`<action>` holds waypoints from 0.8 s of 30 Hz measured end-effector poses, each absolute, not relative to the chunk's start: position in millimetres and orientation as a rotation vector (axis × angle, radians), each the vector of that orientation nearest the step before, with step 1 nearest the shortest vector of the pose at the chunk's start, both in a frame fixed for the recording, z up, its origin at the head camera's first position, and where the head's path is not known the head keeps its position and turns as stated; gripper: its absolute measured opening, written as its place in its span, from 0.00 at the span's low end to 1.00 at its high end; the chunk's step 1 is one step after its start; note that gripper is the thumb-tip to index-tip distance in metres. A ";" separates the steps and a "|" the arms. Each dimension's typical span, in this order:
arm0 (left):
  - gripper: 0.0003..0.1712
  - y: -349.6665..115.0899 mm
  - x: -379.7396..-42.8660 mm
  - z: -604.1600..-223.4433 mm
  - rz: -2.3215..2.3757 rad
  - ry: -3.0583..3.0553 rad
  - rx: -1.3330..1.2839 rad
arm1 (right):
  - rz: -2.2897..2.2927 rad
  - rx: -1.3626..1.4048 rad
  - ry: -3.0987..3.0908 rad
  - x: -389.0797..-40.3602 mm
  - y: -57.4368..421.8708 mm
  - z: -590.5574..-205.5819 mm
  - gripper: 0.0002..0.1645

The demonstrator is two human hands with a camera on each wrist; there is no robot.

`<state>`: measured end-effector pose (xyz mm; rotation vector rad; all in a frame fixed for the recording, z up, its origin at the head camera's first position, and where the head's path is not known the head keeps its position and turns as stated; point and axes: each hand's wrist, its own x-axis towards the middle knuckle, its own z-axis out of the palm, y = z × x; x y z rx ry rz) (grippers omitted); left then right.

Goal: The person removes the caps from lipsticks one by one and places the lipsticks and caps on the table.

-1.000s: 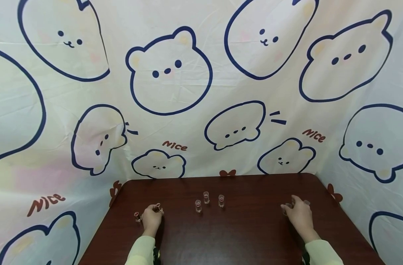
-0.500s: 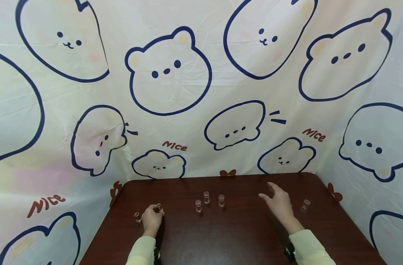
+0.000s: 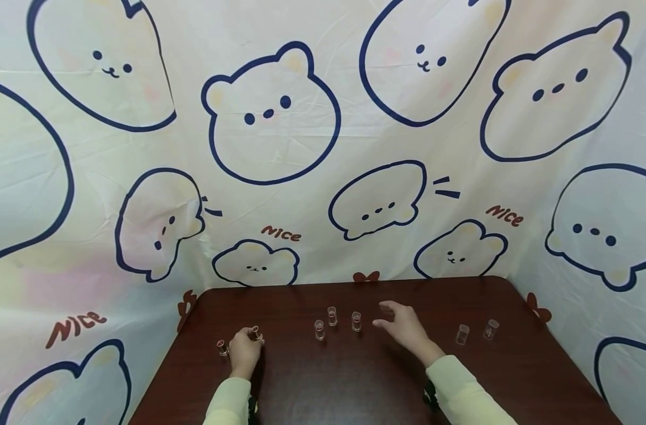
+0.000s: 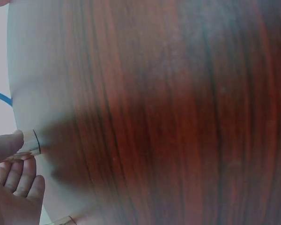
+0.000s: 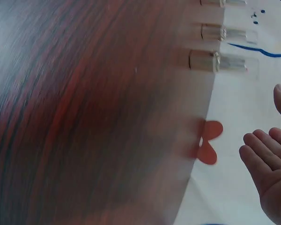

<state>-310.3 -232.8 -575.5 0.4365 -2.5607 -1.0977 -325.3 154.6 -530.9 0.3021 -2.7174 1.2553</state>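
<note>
My left hand (image 3: 243, 352) pinches a small tube that looks like a lipstick (image 3: 256, 333), upright at the table's left side; the left wrist view shows its shiny base (image 4: 32, 143) between thumb and fingers. A second such lipstick (image 3: 222, 347) stands just left of that hand. Near the table's middle stand three lipsticks with clear caps: a front one (image 3: 320, 330), a rear one (image 3: 332, 316) and a right one (image 3: 356, 321). My right hand (image 3: 407, 328) holds nothing; its fingers and thumb are spread beside the right one, apart from it.
Two clear caps, one nearer the middle (image 3: 462, 334) and one farther right (image 3: 490, 329), stand at the right of the dark brown table (image 3: 344, 383). A cloth (image 3: 312, 206) printed with cartoon bears hangs close behind the table's back edge and along both sides.
My right hand has let go of a clear cap at the right, leaving it beside the other one, and has moved left toward the capped lipsticks. The left hand has stayed in place.
</note>
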 end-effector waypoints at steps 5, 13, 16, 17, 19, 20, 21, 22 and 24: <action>0.14 -233.8 -310.6 -574.9 -1.085 -2.563 0.432 | 1.283 0.333 -2.750 -331.8 137.8 -538.8 0.28; 0.14 -233.7 -312.2 -575.9 -1.070 -2.568 0.439 | 1.323 0.341 -2.773 -339.1 119.5 -549.6 0.26; 0.14 -233.4 -312.2 -575.2 -1.067 -2.567 0.434 | 1.334 0.332 -2.777 -341.1 114.6 -552.2 0.25; 0.14 -233.5 -312.1 -574.9 -1.066 -2.568 0.431 | 1.338 0.330 -2.777 -341.6 113.0 -553.0 0.23; 0.14 -233.6 -311.9 -574.1 -1.071 -2.569 0.426 | 1.334 0.321 -2.783 -341.8 110.4 -554.2 0.21; 0.13 -233.5 -311.6 -573.5 -1.071 -2.570 0.425 | 1.332 0.320 -2.784 -341.6 109.3 -554.5 0.20; 0.13 -233.4 -311.4 -573.1 -1.074 -2.572 0.428 | 1.331 0.317 -2.785 -341.4 108.4 -554.8 0.19; 0.13 -233.3 -311.1 -572.7 -1.077 -2.575 0.430 | 1.333 0.319 -2.782 -341.0 107.5 -555.2 0.17; 0.13 -233.2 -311.0 -572.5 -1.077 -2.576 0.436 | 1.327 0.323 -2.778 -341.0 106.0 -556.4 0.14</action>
